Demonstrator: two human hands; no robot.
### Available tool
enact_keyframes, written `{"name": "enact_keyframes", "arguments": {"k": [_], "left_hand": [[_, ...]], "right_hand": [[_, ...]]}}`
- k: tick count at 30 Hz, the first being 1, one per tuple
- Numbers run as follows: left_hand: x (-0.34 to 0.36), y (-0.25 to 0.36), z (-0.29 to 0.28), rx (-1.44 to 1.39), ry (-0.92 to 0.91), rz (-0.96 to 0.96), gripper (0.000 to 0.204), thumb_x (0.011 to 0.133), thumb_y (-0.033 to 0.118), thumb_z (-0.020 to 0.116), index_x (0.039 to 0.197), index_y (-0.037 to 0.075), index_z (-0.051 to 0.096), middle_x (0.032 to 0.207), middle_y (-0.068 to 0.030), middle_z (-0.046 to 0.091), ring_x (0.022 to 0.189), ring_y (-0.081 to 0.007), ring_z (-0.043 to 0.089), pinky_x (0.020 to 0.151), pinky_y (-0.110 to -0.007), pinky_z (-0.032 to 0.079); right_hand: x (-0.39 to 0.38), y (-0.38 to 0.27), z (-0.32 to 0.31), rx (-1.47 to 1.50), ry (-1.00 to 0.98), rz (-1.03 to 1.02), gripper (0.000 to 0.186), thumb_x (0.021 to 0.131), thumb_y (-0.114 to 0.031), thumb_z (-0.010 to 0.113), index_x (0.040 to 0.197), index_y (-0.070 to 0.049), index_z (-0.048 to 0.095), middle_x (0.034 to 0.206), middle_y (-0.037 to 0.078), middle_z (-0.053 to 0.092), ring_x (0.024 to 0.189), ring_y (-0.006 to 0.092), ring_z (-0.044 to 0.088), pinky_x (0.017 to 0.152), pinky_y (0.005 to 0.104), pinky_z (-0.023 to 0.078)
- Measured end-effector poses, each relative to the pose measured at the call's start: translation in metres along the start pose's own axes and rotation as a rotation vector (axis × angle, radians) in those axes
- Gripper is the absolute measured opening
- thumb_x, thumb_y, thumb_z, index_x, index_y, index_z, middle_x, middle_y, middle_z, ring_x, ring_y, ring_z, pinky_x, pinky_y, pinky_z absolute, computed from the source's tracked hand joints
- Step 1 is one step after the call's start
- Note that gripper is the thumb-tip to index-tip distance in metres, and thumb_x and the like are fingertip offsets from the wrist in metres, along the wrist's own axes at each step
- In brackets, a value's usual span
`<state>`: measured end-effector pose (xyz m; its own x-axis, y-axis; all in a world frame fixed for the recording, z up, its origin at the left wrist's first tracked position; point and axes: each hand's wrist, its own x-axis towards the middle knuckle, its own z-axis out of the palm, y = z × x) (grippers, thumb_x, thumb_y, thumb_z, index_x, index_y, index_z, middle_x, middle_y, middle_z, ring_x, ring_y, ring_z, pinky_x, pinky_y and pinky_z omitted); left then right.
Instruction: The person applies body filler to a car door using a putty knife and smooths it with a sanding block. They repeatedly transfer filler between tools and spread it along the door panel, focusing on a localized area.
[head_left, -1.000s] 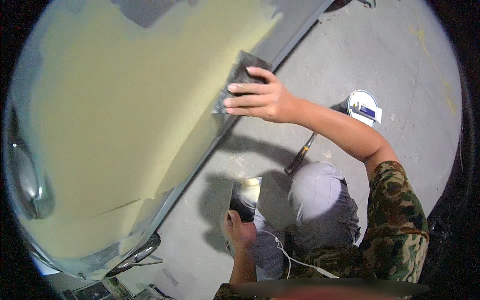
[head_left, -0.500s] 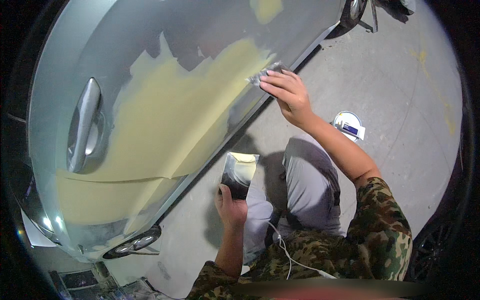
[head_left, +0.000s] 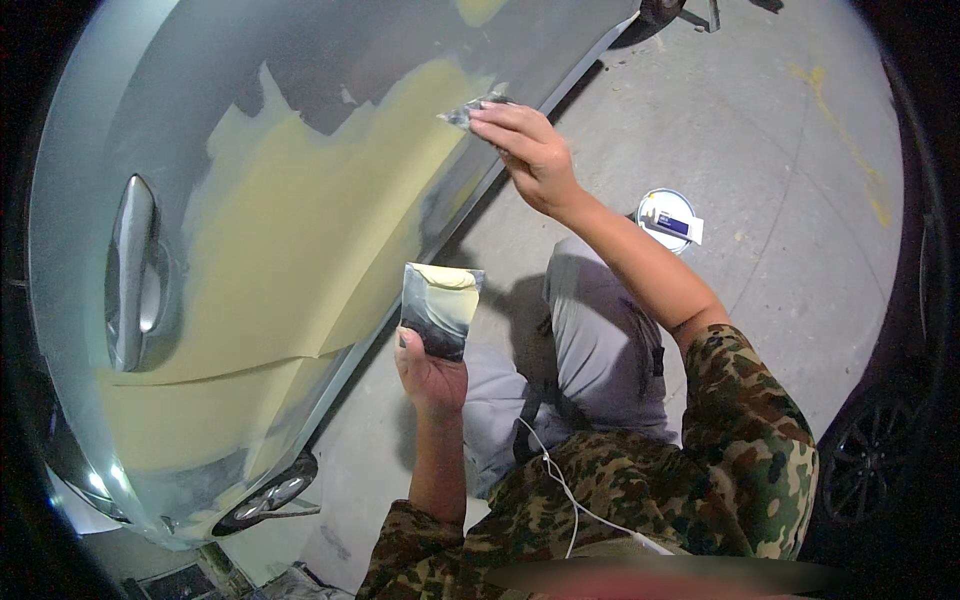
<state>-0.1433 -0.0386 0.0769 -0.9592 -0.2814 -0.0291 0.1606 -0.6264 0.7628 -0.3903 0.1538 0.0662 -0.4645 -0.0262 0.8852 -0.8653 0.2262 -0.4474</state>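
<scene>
My right hand [head_left: 530, 155] is closed on a thin putty spreader [head_left: 468, 114], its blade smeared grey and pale. The blade lies at the lower right edge of a broad patch of pale yellow filler [head_left: 290, 230] on the grey car door [head_left: 380, 40]; whether it presses on the surface is hard to tell. In front of my knees, my left hand [head_left: 432, 375] grips a dark flat rectangular plate [head_left: 440, 325] from below, thumb on its face. A thick ridge of yellow filler [head_left: 445, 277] sits along the plate's far edge, with a smear beneath it.
A silver door handle [head_left: 128, 275] stands out from the panel at left. Right of my knee, a round can [head_left: 655, 205] on the concrete floor [head_left: 760, 150] carries a white-and-blue tube [head_left: 672, 223]. A white cable [head_left: 560, 480] hangs over my camouflage shirt. A dark wheel [head_left: 870, 450] is at right.
The whole view has shifted, so the car sits further left. My right hand and the spreader have moved slightly farther along the door. My left hand has raised the plate a little.
</scene>
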Motion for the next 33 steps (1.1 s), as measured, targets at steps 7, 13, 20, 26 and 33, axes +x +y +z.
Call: {"name": "enact_keyframes", "arguments": {"k": [7,13,20,26,33], "left_hand": [[-0.013,-0.006,-0.023,0.102,0.135,-0.006,0.057,0.110,0.037,0.057,0.145,-0.008,0.047,0.142,-0.0201,0.060,0.131,-0.0317,0.062,0.115,-0.046,0.049],[-0.016,-0.007,-0.031,0.064,0.209,-0.067,0.050,0.111,0.034,0.056,0.142,-0.006,0.050,0.140,-0.0182,0.062,0.128,-0.0295,0.063,0.113,-0.045,0.051],[-0.021,-0.024,-0.036,0.041,0.220,-0.074,0.042,0.112,0.028,0.055,0.138,-0.005,0.055,0.133,-0.0142,0.067,0.124,-0.0262,0.066,0.111,-0.042,0.052],[-0.024,-0.029,-0.038,0.039,0.237,-0.130,0.039,0.113,0.026,0.053,0.137,-0.005,0.057,0.137,-0.0152,0.066,0.125,-0.0259,0.065,0.110,-0.041,0.053],[-0.025,-0.044,-0.054,0.067,0.246,-0.117,0.039,0.113,0.026,0.054,0.135,-0.006,0.058,0.137,-0.0157,0.066,0.124,-0.0253,0.066,0.110,-0.041,0.053]], "right_hand": [[0.037,0.014,0.035,-0.256,0.094,-0.360,0.035,0.089,-0.007,0.068,0.120,-0.020,0.078,0.131,-0.002,0.074,0.127,0.0233,0.065,0.110,0.0462,0.045],[0.045,0.024,0.078,-0.226,0.126,-0.368,0.037,0.090,-0.013,0.068,0.123,-0.026,0.077,0.136,-0.007,0.071,0.131,0.0199,0.062,0.119,0.0448,0.038],[-0.003,0.032,0.058,-0.266,-0.101,-0.368,0.036,0.091,-0.008,0.072,0.121,-0.026,0.079,0.131,-0.004,0.074,0.134,0.0189,0.062,0.123,0.0450,0.035],[0.056,0.021,0.032,-0.290,0.127,-0.373,0.034,0.093,-0.018,0.070,0.121,-0.035,0.078,0.130,-0.011,0.074,0.126,0.0183,0.066,0.112,0.0506,0.036],[0.040,0.014,0.062,-0.301,0.115,-0.359,0.032,0.090,-0.027,0.071,0.117,-0.042,0.078,0.130,-0.018,0.073,0.131,0.0113,0.062,0.119,0.0518,0.029]]}}
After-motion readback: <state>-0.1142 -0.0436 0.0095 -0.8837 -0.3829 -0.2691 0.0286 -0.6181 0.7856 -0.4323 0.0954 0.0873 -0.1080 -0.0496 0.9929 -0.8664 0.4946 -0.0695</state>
